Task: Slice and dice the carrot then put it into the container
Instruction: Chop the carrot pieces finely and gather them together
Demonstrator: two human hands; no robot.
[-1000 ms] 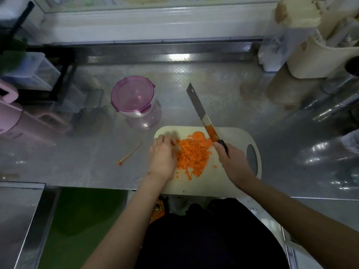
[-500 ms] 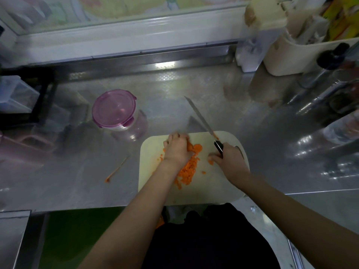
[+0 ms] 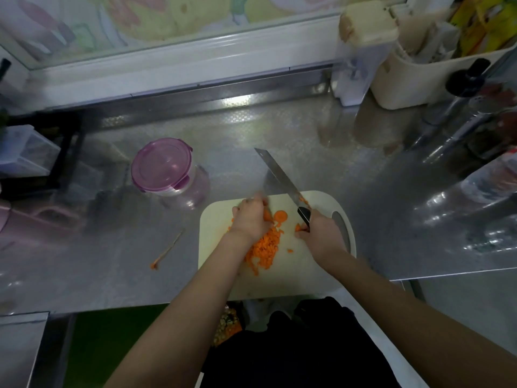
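We're mostly through dicing, right hand (image 3: 321,238) gripping the knife (image 3: 279,175), left hand (image 3: 250,219) (grip blurred, can't tell) over the last slices (image 3: 280,216) beside the diced carrot (image 3: 264,249) on the cutting board (image 3: 296,275), the lidded container (image 3: 163,165) on the tabletop (image 3: 112,242) waiting to be filled.

Both bare forearms reach forward. The left hand (image 3: 251,219) lies palm down, fingertips (image 3: 258,196) blurred; the right hand (image 3: 321,233) grips a black-handled steel knife (image 3: 279,175).

Embossed steel counter (image 3: 279,130) across the middle; white window sill (image 3: 167,71) along the top; cream basket (image 3: 414,79) at upper right, just beside a clear tub (image 3: 361,65) with a cream lid; dark-capped bottle (image 3: 458,99) near the right edge; black rack (image 3: 64,152) and clear box (image 3: 25,152) at left; blurred pink item (image 3: 36,222) below them.
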